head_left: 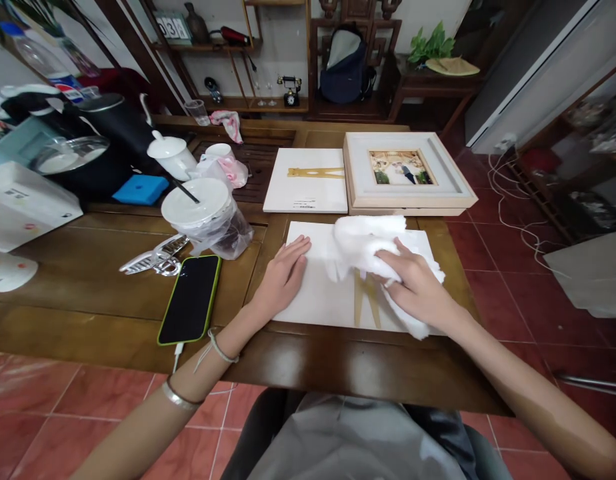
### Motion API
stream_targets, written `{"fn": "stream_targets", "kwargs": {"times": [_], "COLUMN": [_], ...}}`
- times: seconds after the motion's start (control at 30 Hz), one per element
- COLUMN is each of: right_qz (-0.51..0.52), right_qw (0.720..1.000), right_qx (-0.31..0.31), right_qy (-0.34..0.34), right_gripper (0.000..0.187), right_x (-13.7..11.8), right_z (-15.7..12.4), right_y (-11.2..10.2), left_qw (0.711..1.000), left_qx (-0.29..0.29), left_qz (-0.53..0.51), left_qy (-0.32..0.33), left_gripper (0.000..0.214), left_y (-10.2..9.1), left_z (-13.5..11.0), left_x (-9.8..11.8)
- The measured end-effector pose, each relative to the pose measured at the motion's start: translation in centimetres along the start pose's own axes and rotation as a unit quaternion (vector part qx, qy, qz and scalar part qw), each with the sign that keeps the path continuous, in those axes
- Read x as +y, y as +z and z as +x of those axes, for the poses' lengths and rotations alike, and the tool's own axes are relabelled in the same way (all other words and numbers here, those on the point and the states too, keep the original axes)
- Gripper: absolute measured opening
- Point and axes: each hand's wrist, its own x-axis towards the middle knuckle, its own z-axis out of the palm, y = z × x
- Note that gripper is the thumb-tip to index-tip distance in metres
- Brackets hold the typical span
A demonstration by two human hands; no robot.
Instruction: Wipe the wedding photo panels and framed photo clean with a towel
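Observation:
A white board [318,293] with a gold wooden stand piece [367,301] lies flat on the wooden table [88,280] in front of me. My left hand [283,273] rests flat on the board's left part, fingers stretched out. My right hand [413,283] presses a crumpled white cloth [363,243] onto the board's right part, fingers curled over it. Behind the board lie a second white board [308,190] with a gold stand and a white picture frame [408,175] holding a photo.
A black phone in a green case [191,299] and a hair clip [155,257] lie left of the board. A white lidded bowl in a plastic bag [208,217], teapot [172,155], blue box [141,190] and kettle [108,127] crowd the left.

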Motion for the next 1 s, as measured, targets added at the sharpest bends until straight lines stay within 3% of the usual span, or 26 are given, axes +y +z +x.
{"fn": "stream_targets", "kwargs": {"times": [0.2,0.43,0.57,0.73,0.87,1.0], "right_qz": [-0.122,-0.118,-0.07,0.016,0.02,-0.033], "right_qw": [0.992,0.981,0.975,0.962,0.981,0.996], "right_qx": [-0.033,-0.064,-0.101,-0.174,-0.116,-0.054], "right_qy": [0.015,-0.14,-0.187,-0.207,-0.152,-0.066], "right_gripper": [0.041,0.035,0.03,0.031,0.03,0.036], "right_x": [-1.8,-4.9,-6.0,-6.3,-5.4,-3.2], "right_z": [2.1,-0.2,-2.8,-5.1,-5.7,-5.3], "right_y": [3.8,5.9,5.2,2.3,0.0,-0.9], "left_qw": [1.0,1.0,1.0,1.0,1.0,1.0], "left_qx": [0.003,0.016,0.005,-0.006,-0.016,-0.013], "left_qz": [-0.004,-0.007,-0.006,0.008,0.02,0.018], "left_qy": [0.001,0.003,-0.009,0.005,0.015,0.021], "left_gripper": [0.04,0.044,0.042,0.038,0.036,0.036], "left_y": [-0.2,-0.4,-0.4,-0.2,0.0,0.2], "left_z": [0.1,0.0,0.1,0.0,0.0,0.0], "left_x": [0.0,0.2,0.3,0.0,-0.4,-0.6]}}
